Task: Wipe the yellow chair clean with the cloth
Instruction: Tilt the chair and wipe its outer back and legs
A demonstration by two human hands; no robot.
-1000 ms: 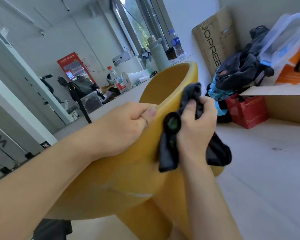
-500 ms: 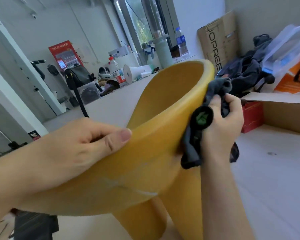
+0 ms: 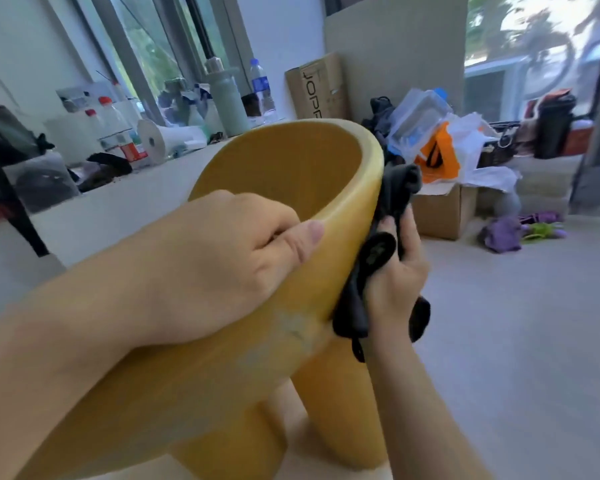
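Count: 1 yellow chair (image 3: 284,168), 1 dark cloth (image 3: 395,192), 2 hands. 2 chair legs (image 3: 340,410) were visible, any others out of view.

Chair stood on the floor at frame centre, right under the camera. Legs pointed down. The curved rim ran as the long axis from lower left up to upper right, hollow side facing the window surface (image 3: 125,202).

Left hand (image 3: 229,258): grip clamped on the rim, fingers curled over the top into the hollow, thumb on the outer face.

Right hand (image 3: 395,282): grip closed round the cloth, holding it against the rim's outer right side. Cloth was bunched above the fingers, with loose ends hanging below the hand.

A pale smear (image 3: 291,327) showed on the outer face, between the two hands.

Blocking the view: the left forearm covered most of the chair's near side, and cloth plus right hand hid the outer right edge.

Around:
- 1 grey-green flask (image 3: 227,98), 1 blue-label water bottle (image 3: 260,84), 2 red-capped bottles (image 3: 110,116) and 1 white roll (image 3: 167,140) on the surface
- 2 cardboard boxes: one upright by the wall (image 3: 317,88), one on the floor (image 3: 444,211) just behind the cloth
- 1 orange bag (image 3: 437,157) atop the floor box
- purple item (image 3: 506,233) on the floor, well apart from the chair
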